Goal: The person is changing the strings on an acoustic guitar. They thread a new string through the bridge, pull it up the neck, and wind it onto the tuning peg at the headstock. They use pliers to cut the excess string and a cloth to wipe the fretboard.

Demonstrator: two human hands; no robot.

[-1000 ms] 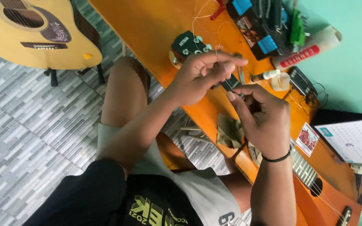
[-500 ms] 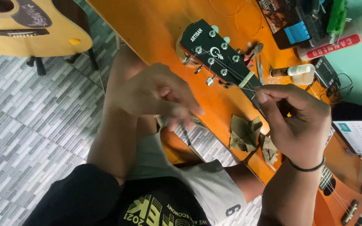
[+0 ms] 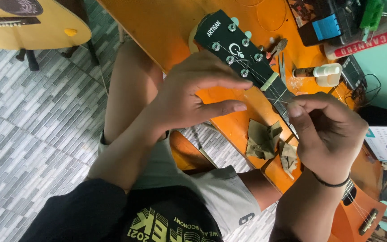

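A guitar with a black headstock (image 3: 227,39) and silver tuning pegs lies across the orange table (image 3: 157,27). Its neck runs down to the right, under my right hand. My right hand (image 3: 330,132) hovers over the neck just past the nut, thumb and forefinger pinched on a thin guitar string (image 3: 277,100). My left hand (image 3: 193,94) hovers below the headstock with fingers stretched out toward the neck and nothing visible in it. The guitar's orange body (image 3: 363,210) shows at the lower right.
Two olive cloth scraps (image 3: 263,139) lie at the table's edge. A small bottle (image 3: 324,74), pliers (image 3: 276,47) and a black-and-blue box (image 3: 325,24) sit behind the neck. A yellow acoustic guitar (image 3: 32,22) stands on the tiled floor (image 3: 32,134) at upper left.
My left hand left the nut, swung down over my lap, and is now back beside the headstock with fingers spread. My right hand stays pinched at the neck.
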